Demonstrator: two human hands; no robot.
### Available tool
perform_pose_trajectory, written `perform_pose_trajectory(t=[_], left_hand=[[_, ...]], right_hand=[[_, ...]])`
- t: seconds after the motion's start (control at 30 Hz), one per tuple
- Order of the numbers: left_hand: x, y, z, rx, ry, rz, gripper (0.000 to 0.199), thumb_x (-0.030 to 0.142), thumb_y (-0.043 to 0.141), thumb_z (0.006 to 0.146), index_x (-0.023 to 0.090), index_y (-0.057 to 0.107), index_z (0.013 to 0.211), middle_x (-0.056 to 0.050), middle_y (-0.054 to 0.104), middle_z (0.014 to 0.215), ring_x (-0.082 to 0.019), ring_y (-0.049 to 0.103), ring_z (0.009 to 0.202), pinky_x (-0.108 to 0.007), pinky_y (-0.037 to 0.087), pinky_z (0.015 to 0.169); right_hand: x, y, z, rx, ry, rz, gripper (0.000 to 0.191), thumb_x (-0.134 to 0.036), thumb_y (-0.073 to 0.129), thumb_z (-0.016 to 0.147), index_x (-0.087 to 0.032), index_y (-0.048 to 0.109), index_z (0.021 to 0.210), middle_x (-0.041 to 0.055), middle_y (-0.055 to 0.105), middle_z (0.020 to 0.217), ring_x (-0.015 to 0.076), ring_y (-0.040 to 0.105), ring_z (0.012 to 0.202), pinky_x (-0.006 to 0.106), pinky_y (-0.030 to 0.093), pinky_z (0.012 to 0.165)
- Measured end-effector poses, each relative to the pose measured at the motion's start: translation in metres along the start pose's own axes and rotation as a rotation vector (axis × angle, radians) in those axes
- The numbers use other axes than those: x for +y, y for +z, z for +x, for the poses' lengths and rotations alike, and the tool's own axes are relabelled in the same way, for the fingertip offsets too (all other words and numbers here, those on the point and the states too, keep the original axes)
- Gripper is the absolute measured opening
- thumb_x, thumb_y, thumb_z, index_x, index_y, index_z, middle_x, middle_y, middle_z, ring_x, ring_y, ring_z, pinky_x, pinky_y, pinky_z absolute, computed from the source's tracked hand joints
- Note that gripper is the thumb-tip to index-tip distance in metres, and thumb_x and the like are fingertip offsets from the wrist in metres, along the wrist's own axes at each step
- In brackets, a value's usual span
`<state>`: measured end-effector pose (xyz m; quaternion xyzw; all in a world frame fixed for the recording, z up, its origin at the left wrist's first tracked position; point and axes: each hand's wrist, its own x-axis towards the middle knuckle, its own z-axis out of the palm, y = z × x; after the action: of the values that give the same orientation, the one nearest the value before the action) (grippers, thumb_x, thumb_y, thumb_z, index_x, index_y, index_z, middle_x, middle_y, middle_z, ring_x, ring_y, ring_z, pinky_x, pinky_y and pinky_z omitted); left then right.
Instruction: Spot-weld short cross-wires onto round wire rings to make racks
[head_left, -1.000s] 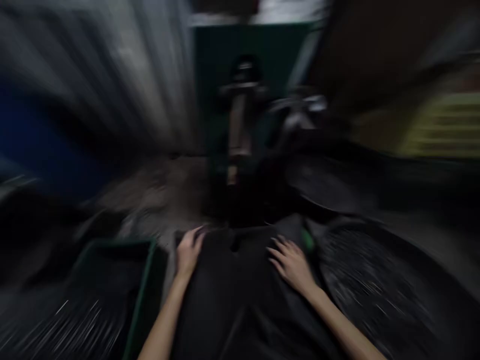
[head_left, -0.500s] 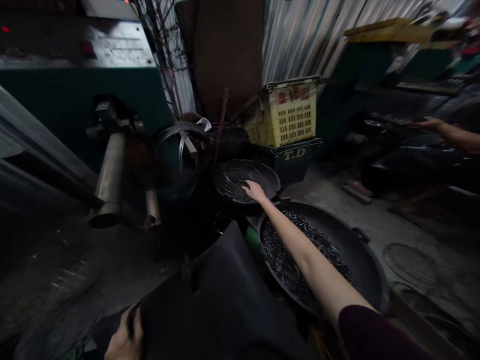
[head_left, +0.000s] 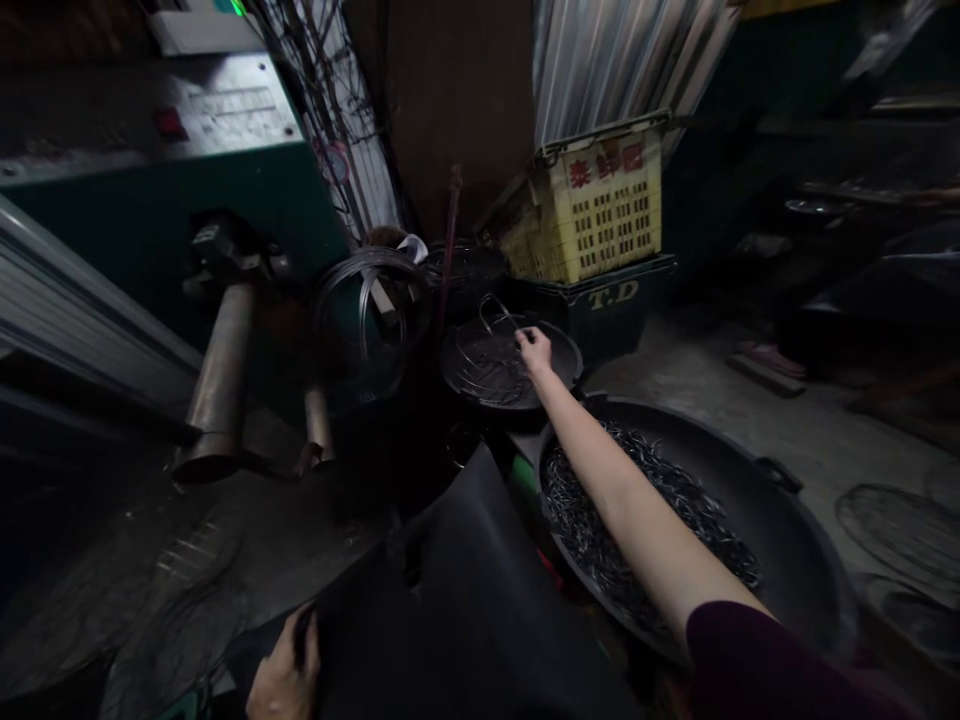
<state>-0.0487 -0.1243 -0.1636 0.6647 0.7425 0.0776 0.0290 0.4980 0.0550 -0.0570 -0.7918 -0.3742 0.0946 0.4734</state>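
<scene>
My right hand (head_left: 534, 350) reaches far forward, its fingers pinched on a thin bent wire (head_left: 487, 303). The wire's loop stands up above a shallow dark pan (head_left: 568, 352), where more curled wire lies. My right forearm passes over a wide black basin (head_left: 795, 570), which contains a heap of small shiny metal pieces (head_left: 660, 480). Low on the left, my left hand (head_left: 283, 672) is closed round a small black thing whose kind I cannot make out. A dark sheet of cloth or apron (head_left: 465, 610) spreads beside that hand.
Behind the pan, a yellow crate (head_left: 611, 220) rests on a dark green bin (head_left: 622, 305). Coils of wire (head_left: 367, 275) stand left of it. A metal pipe (head_left: 221, 370) juts from a green machine (head_left: 142, 220). Someone's pink shoe (head_left: 776, 358) shows at right.
My right hand has closed on a wire in the pan and lifted its loop. The view has turned slightly left and come nearer. My left hand keeps its hold.
</scene>
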Motion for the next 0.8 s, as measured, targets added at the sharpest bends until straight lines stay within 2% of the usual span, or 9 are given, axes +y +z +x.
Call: perform_pose_trajectory(t=[0.1,0.17,0.27,0.37,0.43,0.5,0.6,0.7,0.8], left_hand=[[-0.003,0.001,0.000,-0.004,-0.003,-0.054,0.045,0.048,0.036,0.084,0.023,0.057,0.115,-0.006,0.068,0.076,-0.026,0.062,0.065,-0.030,0.042,0.053],[-0.005,0.001,0.000,-0.020,-0.032,-0.089,0.046,0.049,0.037,0.084,0.022,0.058,0.115,-0.007,0.069,0.080,-0.026,0.063,0.066,-0.031,0.043,0.054],[0.000,-0.005,-0.001,0.008,-0.061,-0.179,0.046,0.049,0.039,0.083,0.020,0.058,0.113,-0.009,0.069,0.093,-0.027,0.064,0.075,-0.033,0.046,0.063],[0.021,-0.025,-0.013,0.079,0.001,-0.458,0.044,0.046,0.042,0.082,0.017,0.056,0.113,-0.010,0.063,0.112,-0.025,0.060,0.098,-0.033,0.046,0.083],[0.043,-0.044,-0.025,0.102,-0.016,-0.684,0.046,0.046,0.046,0.081,0.016,0.053,0.115,-0.010,0.061,0.114,-0.022,0.058,0.102,-0.033,0.044,0.090],[0.065,-0.063,-0.037,-0.007,-0.006,-0.890,0.044,0.044,0.048,0.082,0.017,0.052,0.117,-0.008,0.064,0.104,-0.019,0.061,0.091,-0.031,0.048,0.083],[0.091,-0.089,-0.050,-0.159,0.112,-1.085,0.035,0.040,0.048,0.084,0.016,0.058,0.108,-0.004,0.063,0.081,-0.014,0.060,0.071,-0.026,0.049,0.069],[0.100,-0.107,-0.057,-0.181,0.159,-1.175,0.029,0.037,0.049,0.085,0.015,0.062,0.099,-0.003,0.061,0.073,-0.012,0.057,0.065,-0.024,0.047,0.065],[0.098,-0.117,-0.059,-0.160,0.144,-1.221,0.028,0.036,0.051,0.084,0.015,0.062,0.098,-0.002,0.060,0.071,-0.012,0.056,0.065,-0.024,0.046,0.064]], right_hand=[[-0.026,-0.044,-0.004,0.160,-0.069,0.004,0.038,-0.034,0.033,0.087,-0.009,0.056,0.104,0.0128,0.063,0.099,0.0173,0.054,0.086,0.027,0.040,0.080],[-0.044,-0.080,-0.022,0.166,-0.249,-0.003,0.031,-0.036,0.041,0.085,-0.014,0.061,0.095,0.0081,0.065,0.090,0.0166,0.056,0.081,0.026,0.041,0.077],[-0.073,-0.130,-0.072,0.072,-0.544,-0.041,0.023,-0.036,0.052,0.081,-0.017,0.064,0.083,0.0029,0.066,0.079,0.0149,0.057,0.072,0.025,0.042,0.070],[-0.100,-0.154,-0.128,0.024,-0.616,0.022,0.018,-0.036,0.057,0.079,-0.019,0.064,0.079,0.0007,0.064,0.075,0.0140,0.057,0.068,0.025,0.044,0.065],[-0.116,-0.151,-0.159,-0.092,-0.624,0.124,0.015,-0.034,0.059,0.078,-0.020,0.063,0.076,-0.0004,0.063,0.071,0.0134,0.057,0.065,0.025,0.045,0.062],[-0.133,-0.134,-0.181,-0.230,-0.637,0.240,0.013,-0.033,0.060,0.078,-0.020,0.062,0.074,-0.0012,0.061,0.067,0.0126,0.057,0.062,0.024,0.045,0.059],[-0.169,-0.096,-0.203,-0.380,-0.692,0.369,0.014,-0.034,0.059,0.079,-0.021,0.063,0.075,-0.0015,0.060,0.065,0.0115,0.055,0.058,0.024,0.045,0.055],[-0.217,-0.064,-0.211,-0.415,-0.796,0.435,0.019,-0.037,0.058,0.081,-0.020,0.062,0.075,-0.0019,0.059,0.065,0.0103,0.054,0.059,0.023,0.046,0.056],[-0.266,-0.047,-0.208,-0.365,-0.924,0.481,0.021,-0.039,0.058,0.081,-0.018,0.061,0.076,-0.0032,0.056,0.064,0.0088,0.052,0.060,0.022,0.044,0.057]])
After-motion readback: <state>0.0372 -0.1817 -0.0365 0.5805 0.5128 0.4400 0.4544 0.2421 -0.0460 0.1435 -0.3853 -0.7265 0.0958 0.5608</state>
